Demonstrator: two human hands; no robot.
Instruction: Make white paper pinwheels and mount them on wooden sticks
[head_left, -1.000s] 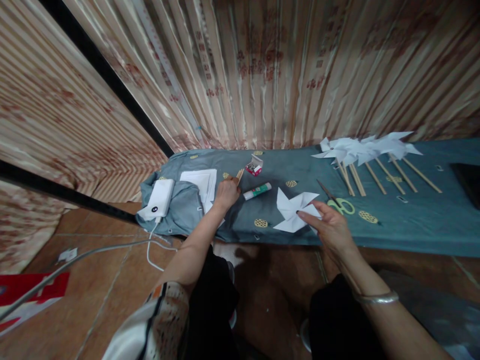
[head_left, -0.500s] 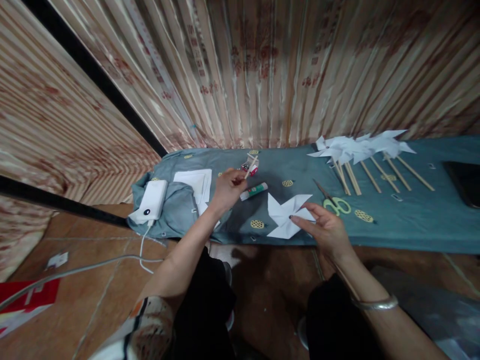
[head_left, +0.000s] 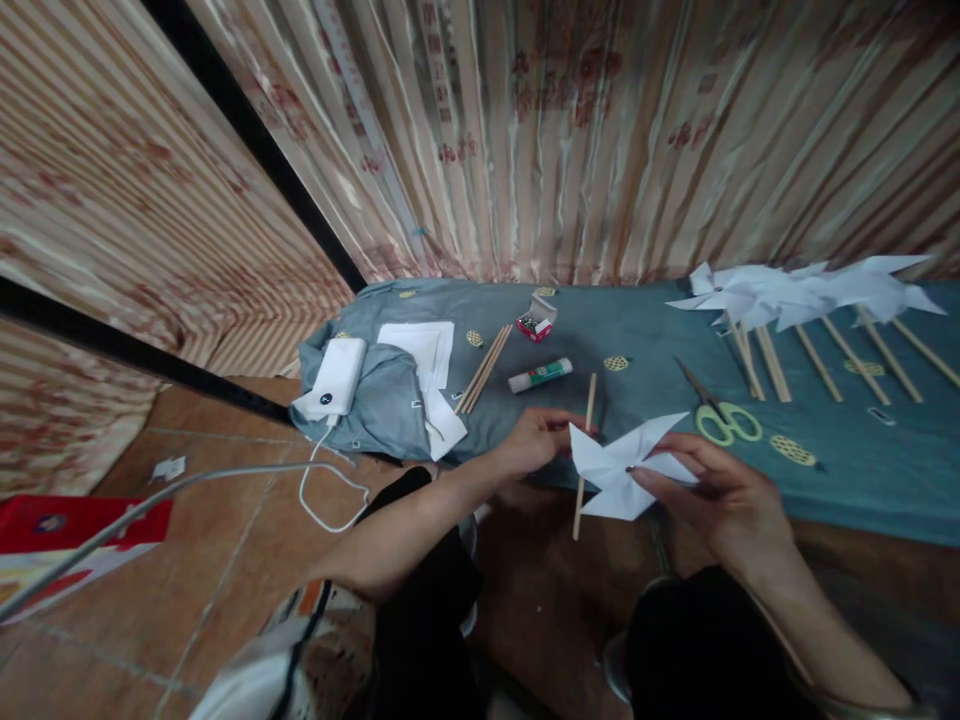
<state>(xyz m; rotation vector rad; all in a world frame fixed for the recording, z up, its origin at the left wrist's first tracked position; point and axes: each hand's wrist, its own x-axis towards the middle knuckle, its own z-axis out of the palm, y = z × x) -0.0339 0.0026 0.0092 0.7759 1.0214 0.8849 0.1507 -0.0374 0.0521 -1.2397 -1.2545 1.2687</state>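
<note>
My right hand (head_left: 724, 490) pinches a white paper pinwheel (head_left: 611, 485) near its centre, where a small dark pin head shows under the thumb. Close on its left, my left hand (head_left: 544, 437) grips a thin wooden stick (head_left: 590, 405), held nearly upright. Part of the stick passes behind the pinwheel's left blades, and I cannot tell whether the two touch. Beyond my hands lie a glue stick (head_left: 540, 375) and a small open red box (head_left: 536, 322) of pins. Several loose wooden sticks (head_left: 486, 370) rest beside white paper sheets (head_left: 420, 345).
Finished-looking pinwheels on sticks (head_left: 795, 300) lie in a row at the back right. Green-handled scissors (head_left: 724, 420) sit near my right hand. A white power bank (head_left: 337, 378) with a cable is at the table's left end. A pleated curtain (head_left: 480, 150) hangs behind the cloth-covered table.
My left hand has moved right and toward me with a wooden stick, bringing it beside the pinwheel. The view has shifted left, uncovering the loose sticks and the pin box.
</note>
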